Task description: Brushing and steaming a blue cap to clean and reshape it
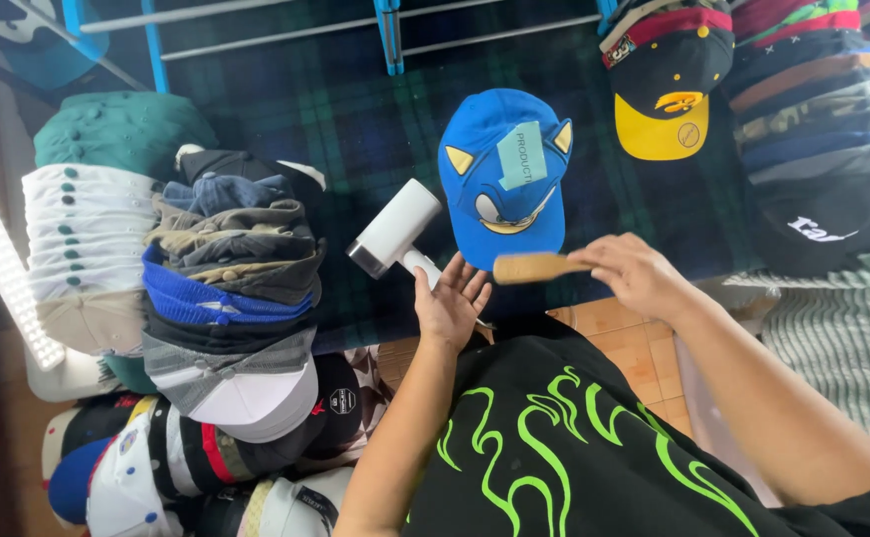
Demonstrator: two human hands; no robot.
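Nearest, the left hand (452, 303) lies palm up with its fingers spread, gripping nothing, its fingertips just beside the handle of the lint roller (395, 231); the right hand (637, 271) pinches one end of a wooden brush (531, 267) between thumb and fingers, the free end pointing left and hanging over the brim of the blue cap (503, 179); the brush looks light and stiff, dry wood that should not slip, and the end grip suits sweeping strokes; the roller is probably light too, with a smooth white drum likely tacky, so the narrow handle is the place to take it; the cap lies flat on the dark plaid cloth (355, 109), crown away from the person, with a pale tag on top; its crown seems soft and easily dented, its brim stiffer and the better hold; to the left stand stacks of caps (231, 268); farther right sits a black and yellow cap (666, 75).
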